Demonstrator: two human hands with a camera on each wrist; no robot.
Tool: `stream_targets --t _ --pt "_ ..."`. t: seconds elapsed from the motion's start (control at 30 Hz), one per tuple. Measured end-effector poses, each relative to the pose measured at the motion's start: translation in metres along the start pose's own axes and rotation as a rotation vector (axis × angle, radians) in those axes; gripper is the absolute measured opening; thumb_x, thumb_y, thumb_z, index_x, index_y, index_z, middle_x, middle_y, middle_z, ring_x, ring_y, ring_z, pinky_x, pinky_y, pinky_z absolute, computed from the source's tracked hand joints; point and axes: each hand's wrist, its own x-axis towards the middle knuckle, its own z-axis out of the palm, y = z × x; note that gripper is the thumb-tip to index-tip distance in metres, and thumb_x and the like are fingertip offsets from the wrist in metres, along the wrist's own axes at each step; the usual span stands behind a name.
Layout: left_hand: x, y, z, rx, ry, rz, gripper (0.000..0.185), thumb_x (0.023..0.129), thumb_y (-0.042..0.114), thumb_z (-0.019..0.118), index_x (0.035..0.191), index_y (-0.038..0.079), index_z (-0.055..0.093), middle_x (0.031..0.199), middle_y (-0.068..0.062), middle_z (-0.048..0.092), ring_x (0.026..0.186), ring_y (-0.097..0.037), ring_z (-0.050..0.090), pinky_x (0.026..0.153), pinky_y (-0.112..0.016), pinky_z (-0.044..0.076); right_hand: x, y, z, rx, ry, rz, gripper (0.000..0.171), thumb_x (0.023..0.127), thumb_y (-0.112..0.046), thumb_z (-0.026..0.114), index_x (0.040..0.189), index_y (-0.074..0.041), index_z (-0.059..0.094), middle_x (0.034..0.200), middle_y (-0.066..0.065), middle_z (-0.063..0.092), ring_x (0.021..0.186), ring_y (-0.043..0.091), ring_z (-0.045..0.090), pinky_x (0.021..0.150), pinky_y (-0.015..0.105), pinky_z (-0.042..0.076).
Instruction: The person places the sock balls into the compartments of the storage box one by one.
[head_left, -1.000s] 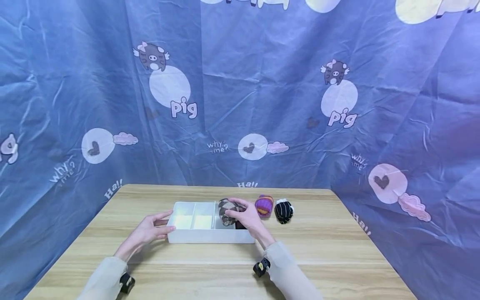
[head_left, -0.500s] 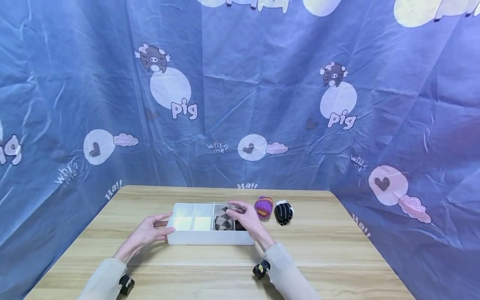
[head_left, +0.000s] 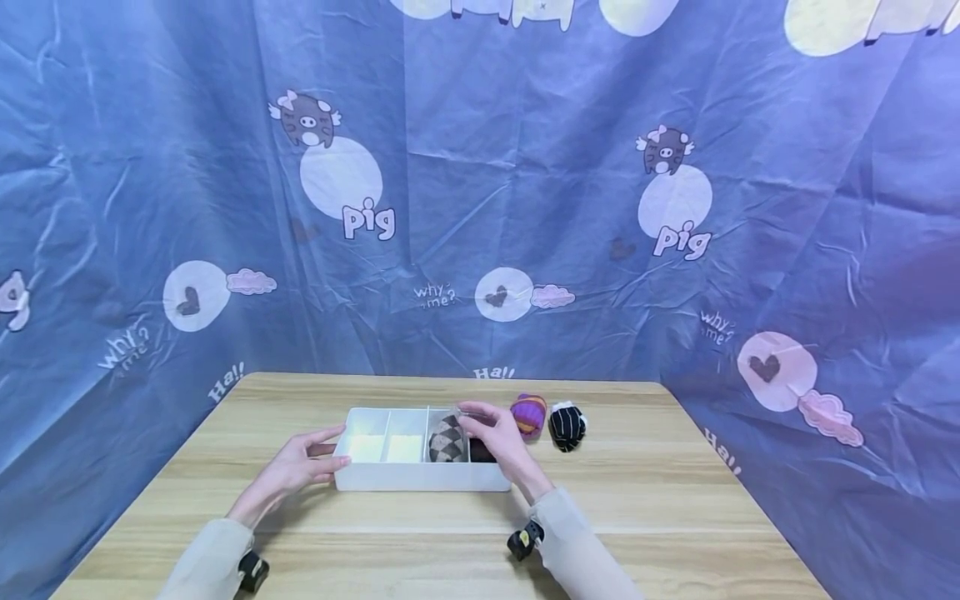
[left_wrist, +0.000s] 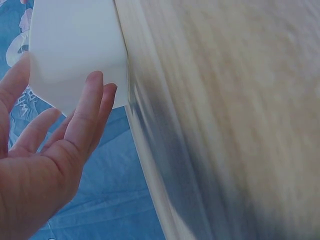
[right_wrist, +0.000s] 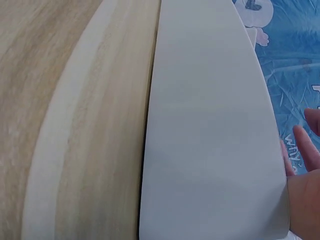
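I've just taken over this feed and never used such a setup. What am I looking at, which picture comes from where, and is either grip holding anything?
No machine here: a person's two bare hands. The wide picture comes from a head camera; the two close ones from wrist cameras. On the wooden table sits a white divided tray with a checked sock ball inside. The left hand rests straight-fingered against the tray's end. The right hand hovers over the tray, holding nothing. A purple sock ball and a striped black one lie beside it.
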Motion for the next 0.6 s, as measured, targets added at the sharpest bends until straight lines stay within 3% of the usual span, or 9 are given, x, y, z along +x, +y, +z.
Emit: stream_targets --t 0.23,0.43,0.6 --pt "0.001 -0.002 0.000 0.008 0.004 0.005 0.079 0.086 0.021 0.077 0.149 -0.002 0.035 0.137 -0.040 0.045 0.111 -0.031 0.063 0.089 -0.040 0.060 -0.002 0.000 -0.011 0.069 0.011 -0.039 0.036 0.092 -0.003 0.065 0.125 0.011 0.059 0.127 0.032 0.059 0.114 0.039 0.062 0.090 0.033 0.060" --pt "0.003 -0.002 -0.001 0.004 0.002 0.002 0.080 0.086 0.021 0.076 0.150 -0.001 0.034 0.137 -0.040 0.045 0.110 -0.030 0.063 0.089 -0.039 0.060 -0.004 -0.001 -0.026 0.106 0.020 -0.055 0.035 0.092 0.003 0.062 0.124 0.015 0.057 0.127 0.037 0.056 0.108 0.025 0.065 0.086 0.026 0.060" --pt "0.004 -0.001 -0.001 0.000 -0.011 0.008 0.080 0.087 0.021 0.076 0.150 -0.002 0.033 0.138 -0.041 0.044 0.111 -0.032 0.064 0.090 -0.041 0.060 -0.008 -0.003 -0.044 0.097 0.034 -0.048 0.037 0.092 0.000 0.063 0.126 0.014 0.056 0.126 0.036 0.058 0.101 0.019 0.068 0.089 0.029 0.060"
